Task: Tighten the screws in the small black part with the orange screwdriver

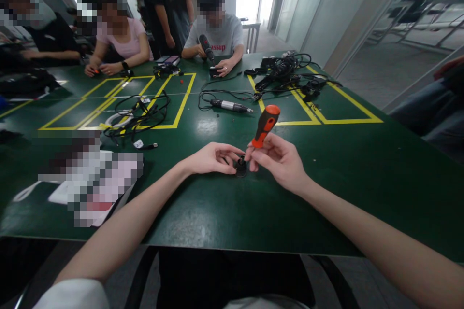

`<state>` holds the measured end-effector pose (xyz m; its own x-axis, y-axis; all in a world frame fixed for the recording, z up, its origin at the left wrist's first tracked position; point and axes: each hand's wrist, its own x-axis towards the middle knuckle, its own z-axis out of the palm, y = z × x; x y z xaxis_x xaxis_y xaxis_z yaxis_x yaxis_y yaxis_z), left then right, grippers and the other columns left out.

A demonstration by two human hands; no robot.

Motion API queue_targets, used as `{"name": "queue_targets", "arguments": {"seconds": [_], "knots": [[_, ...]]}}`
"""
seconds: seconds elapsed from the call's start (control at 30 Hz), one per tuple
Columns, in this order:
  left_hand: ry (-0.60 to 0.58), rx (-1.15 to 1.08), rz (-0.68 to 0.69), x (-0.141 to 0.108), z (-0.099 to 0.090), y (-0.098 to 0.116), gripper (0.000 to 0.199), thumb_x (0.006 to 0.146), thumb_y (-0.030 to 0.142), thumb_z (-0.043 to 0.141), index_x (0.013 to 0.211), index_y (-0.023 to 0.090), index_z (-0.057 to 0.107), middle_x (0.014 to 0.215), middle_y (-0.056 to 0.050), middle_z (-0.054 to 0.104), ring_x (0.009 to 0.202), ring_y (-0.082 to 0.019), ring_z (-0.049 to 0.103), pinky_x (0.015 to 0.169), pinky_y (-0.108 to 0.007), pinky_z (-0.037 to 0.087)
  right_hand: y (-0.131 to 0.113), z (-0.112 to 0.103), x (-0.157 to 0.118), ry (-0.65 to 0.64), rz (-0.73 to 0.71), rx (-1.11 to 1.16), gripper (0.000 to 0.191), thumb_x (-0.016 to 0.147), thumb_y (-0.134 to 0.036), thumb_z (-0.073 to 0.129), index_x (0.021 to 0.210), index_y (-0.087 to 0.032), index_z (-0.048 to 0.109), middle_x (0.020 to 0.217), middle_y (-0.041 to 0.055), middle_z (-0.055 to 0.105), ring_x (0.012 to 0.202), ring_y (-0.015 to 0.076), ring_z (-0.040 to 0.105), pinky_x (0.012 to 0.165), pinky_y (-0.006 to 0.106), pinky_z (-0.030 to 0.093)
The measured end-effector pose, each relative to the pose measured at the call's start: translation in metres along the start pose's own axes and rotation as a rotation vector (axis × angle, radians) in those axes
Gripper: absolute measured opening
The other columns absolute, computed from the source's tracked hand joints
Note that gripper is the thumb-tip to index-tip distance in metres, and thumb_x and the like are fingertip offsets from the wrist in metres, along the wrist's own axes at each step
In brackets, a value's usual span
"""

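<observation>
Right hand [284,160] holds screwdriver [267,126] over green table [366,169] (person [224,34] opposite).

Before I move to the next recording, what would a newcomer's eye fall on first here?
The orange-and-black screwdriver, held tilted in the right grip near the picture's middle. Just below and left of its handle, the left grip is at a small black part on the green table. Farther back, right of centre, a tangle of black cables lies across yellow tape lines.
</observation>
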<state>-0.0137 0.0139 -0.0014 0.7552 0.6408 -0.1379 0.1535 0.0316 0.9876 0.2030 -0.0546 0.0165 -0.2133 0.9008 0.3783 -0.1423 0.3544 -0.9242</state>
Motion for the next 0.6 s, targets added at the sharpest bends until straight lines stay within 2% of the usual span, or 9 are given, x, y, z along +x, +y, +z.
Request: {"name": "queue_targets", "arguments": {"seconds": [0.13, 0.2, 0.33, 0.47, 0.6], "knots": [[0.042, -0.012, 0.008, 0.0004, 0.0021, -0.0008, 0.040, 0.064, 0.021, 0.093, 0.098, 0.011, 0.076, 0.084, -0.003, 0.077, 0.072, -0.009, 0.068, 0.074, -0.023, 0.055, -0.0005, 0.0009, 0.0003, 0.021, 0.002, -0.053, 0.037, 0.085, -0.051, 0.084, 0.086, -0.020, 0.064, 0.067, -0.0004, 0.071, 0.053, 0.0128, 0.066, 0.052, 0.026, 0.057], [0.035, -0.032, 0.004, 0.0006, 0.0024, -0.0013, 0.039, 0.062, 0.023, 0.095, 0.093, 0.011, 0.075, 0.081, -0.002, 0.077, 0.072, -0.009, 0.069, 0.078, -0.025, 0.056, -0.0017, 0.0009, 0.0011, 0.024, 0.007, -0.077, 0.038, 0.084, -0.054, 0.084, 0.086, -0.020, 0.067, 0.064, -0.0007, 0.069, 0.053, 0.0135, 0.066, 0.052, 0.027, 0.057], [0.033, -0.046, 0.001, 0.0010, 0.0020, -0.0014, 0.041, 0.060, 0.027, 0.098, 0.090, 0.011, 0.075, 0.081, -0.003, 0.078, 0.072, -0.011, 0.070, 0.082, -0.028, 0.058, -0.0034, 0.0004, 0.0022, 0.000, 0.005, -0.075, 0.038, 0.087, -0.056, 0.080, 0.084, -0.020, 0.071, 0.061, -0.0007, 0.068, 0.051, 0.0138, 0.065, 0.052, 0.027, 0.057], [0.024, -0.048, 0.003, 0.0011, 0.0015, -0.0007, 0.041, 0.060, 0.028, 0.098, 0.091, 0.012, 0.075, 0.078, -0.001, 0.077, 0.072, -0.011, 0.071, 0.083, -0.028, 0.058, -0.0016, -0.0002, 0.0015, -0.025, 0.011, -0.030, 0.039, 0.092, -0.057, 0.074, 0.086, -0.019, 0.070, 0.072, 0.0025, 0.073, 0.052, 0.0132, 0.067, 0.050, 0.027, 0.058], [0.018, -0.054, 0.005, 0.0011, 0.0012, -0.0002, 0.041, 0.061, 0.024, 0.097, 0.094, 0.012, 0.076, 0.080, -0.001, 0.078, 0.072, -0.010, 0.070, 0.083, -0.027, 0.058, 0.0002, -0.0002, 0.0004, -0.012, 0.001, 0.006, 0.035, 0.090, -0.052, 0.079, 0.093, -0.020, 0.066, 0.074, 0.0012, 0.075, 0.052, 0.0117, 0.067, 0.051, 0.025, 0.057]]}}
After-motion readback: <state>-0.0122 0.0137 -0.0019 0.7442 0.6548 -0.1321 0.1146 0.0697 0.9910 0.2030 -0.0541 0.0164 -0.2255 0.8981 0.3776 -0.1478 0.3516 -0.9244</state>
